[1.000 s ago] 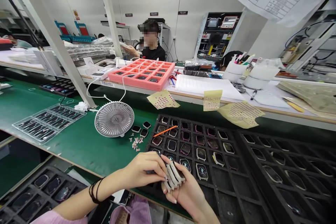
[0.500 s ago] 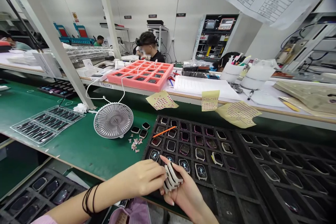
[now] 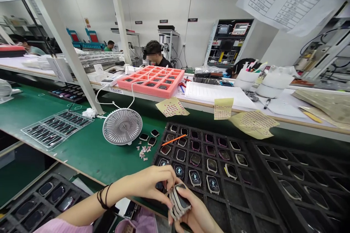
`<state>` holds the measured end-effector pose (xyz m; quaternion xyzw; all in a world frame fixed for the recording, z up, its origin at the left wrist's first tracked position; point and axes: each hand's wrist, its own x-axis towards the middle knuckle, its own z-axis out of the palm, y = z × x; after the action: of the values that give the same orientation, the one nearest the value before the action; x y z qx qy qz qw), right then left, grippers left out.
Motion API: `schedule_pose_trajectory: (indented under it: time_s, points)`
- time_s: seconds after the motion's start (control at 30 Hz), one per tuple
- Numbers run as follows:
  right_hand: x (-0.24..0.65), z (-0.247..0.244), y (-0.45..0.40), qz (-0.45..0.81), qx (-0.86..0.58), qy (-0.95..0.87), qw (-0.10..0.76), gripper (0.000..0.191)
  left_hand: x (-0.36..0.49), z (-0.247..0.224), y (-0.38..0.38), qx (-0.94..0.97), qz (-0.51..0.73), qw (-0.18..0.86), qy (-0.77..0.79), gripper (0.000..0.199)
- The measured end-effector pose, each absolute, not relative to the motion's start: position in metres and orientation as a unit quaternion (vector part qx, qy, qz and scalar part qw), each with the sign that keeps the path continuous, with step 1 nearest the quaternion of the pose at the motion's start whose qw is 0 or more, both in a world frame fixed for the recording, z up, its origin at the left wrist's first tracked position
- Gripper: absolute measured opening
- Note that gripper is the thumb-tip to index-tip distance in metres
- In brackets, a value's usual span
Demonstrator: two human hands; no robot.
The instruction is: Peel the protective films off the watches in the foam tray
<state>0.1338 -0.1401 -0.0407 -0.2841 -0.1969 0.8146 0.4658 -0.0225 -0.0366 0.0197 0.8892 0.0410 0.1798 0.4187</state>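
A small stack of silver watch cases (image 3: 179, 201) is held in my right hand (image 3: 195, 204), with the thumb over the dark top face and the fingers beneath. My left hand (image 3: 157, 182) is curled against the stack's left side, thumb and fingertips touching the cases. Just beyond my hands lies a black foam tray (image 3: 232, 189) with watches in its compartments, several with lit screens, such as one watch (image 3: 212, 184). An orange stick (image 3: 174, 140) rests across the tray's upper left part.
Left of the tray are a round fan (image 3: 122, 126), loose watches (image 3: 152, 141) and small pale pieces (image 3: 143, 151). A pink foam tray (image 3: 151, 80) sits on the shelf. More black trays (image 3: 303, 178) lie right and lower left. A person (image 3: 155, 54) sits beyond the shelf.
The view has shifted slightly. My left hand has changed its hold, its thumb now lower along the stack's side, and the stack is turned with its dark top face showing more.
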Motion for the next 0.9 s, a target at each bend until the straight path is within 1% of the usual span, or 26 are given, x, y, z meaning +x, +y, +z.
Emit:
schedule_pose_trajectory:
  time_s: [0.07, 0.13, 0.23, 0.3, 0.4, 0.5, 0.57, 0.63, 0.7, 0.77, 0.9]
  points:
    - [0.133, -0.042, -0.143, 0.819, -0.296, -0.200, 0.449, 0.057, -0.023, 0.018, -0.036, 0.895, 0.156, 0.415, 0.045, 0.031]
    - [0.130, -0.045, -0.144, 0.823, -0.306, -0.193, 0.438, 0.060, -0.023, 0.015, -0.035, 0.902, 0.138, 0.407, 0.043, 0.032]
    - [0.126, -0.049, -0.144, 0.819, -0.310, -0.182, 0.448, 0.066, -0.023, 0.010, -0.036, 0.911, 0.124, 0.391, 0.049, 0.031]
    - [0.123, -0.052, -0.142, 0.818, -0.304, -0.175, 0.455, 0.067, -0.023, 0.005, -0.038, 0.916, 0.123, 0.379, 0.056, 0.031]
    - [0.119, -0.055, -0.140, 0.836, -0.285, -0.167, 0.438, 0.068, -0.025, 0.001, -0.037, 0.913, 0.134, 0.379, 0.068, 0.035]
    - [0.117, -0.054, -0.140, 0.846, -0.265, -0.168, 0.431, 0.076, -0.033, 0.002, -0.023, 0.898, 0.158, 0.394, 0.115, 0.039]
    - [0.119, -0.051, -0.140, 0.841, -0.257, -0.170, 0.446, 0.083, -0.043, 0.001, -0.008, 0.896, 0.170, 0.353, 0.208, 0.035]
    - [0.123, -0.049, -0.140, 0.825, -0.261, -0.168, 0.471, 0.087, -0.053, -0.006, 0.007, 0.899, 0.145, 0.241, 0.335, 0.027]
    - [0.129, -0.049, -0.139, 0.805, -0.274, -0.162, 0.501, 0.087, -0.063, -0.020, 0.017, 0.895, 0.076, 0.131, 0.420, 0.012]
    - [0.134, -0.049, -0.137, 0.791, -0.285, -0.156, 0.518, 0.086, -0.069, -0.037, 0.021, 0.887, 0.046, 0.100, 0.448, 0.003]
    - [0.139, -0.048, -0.135, 0.778, -0.300, -0.152, 0.530, 0.085, -0.071, -0.060, 0.022, 0.876, 0.039, 0.094, 0.472, 0.004]
